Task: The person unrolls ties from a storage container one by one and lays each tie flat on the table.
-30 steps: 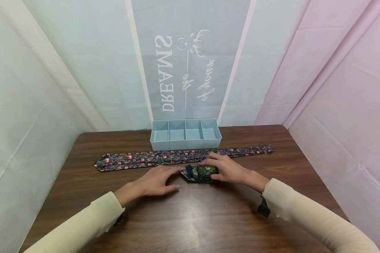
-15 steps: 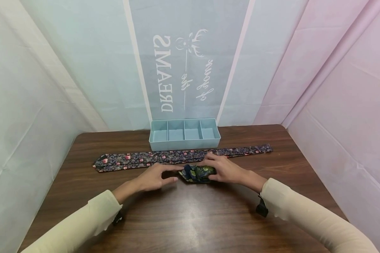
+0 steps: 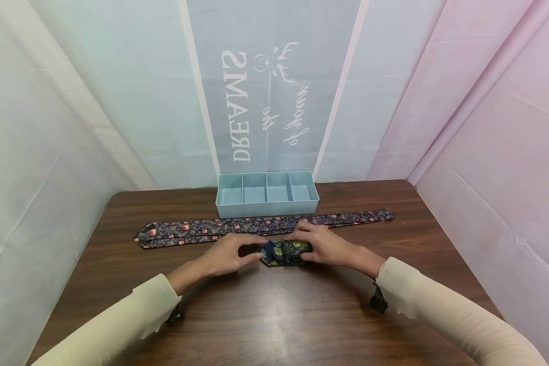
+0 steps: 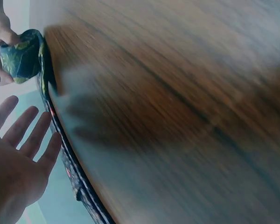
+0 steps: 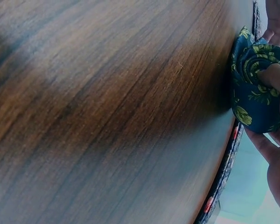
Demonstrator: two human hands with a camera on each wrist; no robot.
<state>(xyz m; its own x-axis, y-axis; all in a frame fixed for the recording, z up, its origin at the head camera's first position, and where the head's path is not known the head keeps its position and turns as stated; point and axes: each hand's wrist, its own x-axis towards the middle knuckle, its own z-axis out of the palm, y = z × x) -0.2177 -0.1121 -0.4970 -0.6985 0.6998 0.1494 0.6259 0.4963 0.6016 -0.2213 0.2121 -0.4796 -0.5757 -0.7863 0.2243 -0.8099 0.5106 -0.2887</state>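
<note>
A dark blue necktie with yellow-green flowers (image 3: 278, 253) is rolled up, its pointed end lying loose on the left side of the roll. My right hand (image 3: 330, 245) grips the roll from the right. In the right wrist view the coiled layers of the rolled tie (image 5: 255, 105) show, with the thumb pressed into the coil. My left hand (image 3: 226, 255) is beside the pointed end, thumb and index finger reaching to either side of it. The left wrist view has the left hand's fingers (image 4: 24, 128) straight and spread; whether any fingertip touches the tie is unclear.
Behind the hands a second necktie, dark with pink flowers (image 3: 201, 231), lies stretched across the wooden table (image 3: 274, 315). A light blue tray with several compartments (image 3: 267, 209) stands at the back edge. Fabric curtains (image 3: 155, 91) enclose the table's back and sides.
My left index finger was on the tie's loose end; now thumb and fingers stand around that end. The crumpled pointed tip has straightened out. The right hand keeps its grip with little movement.
</note>
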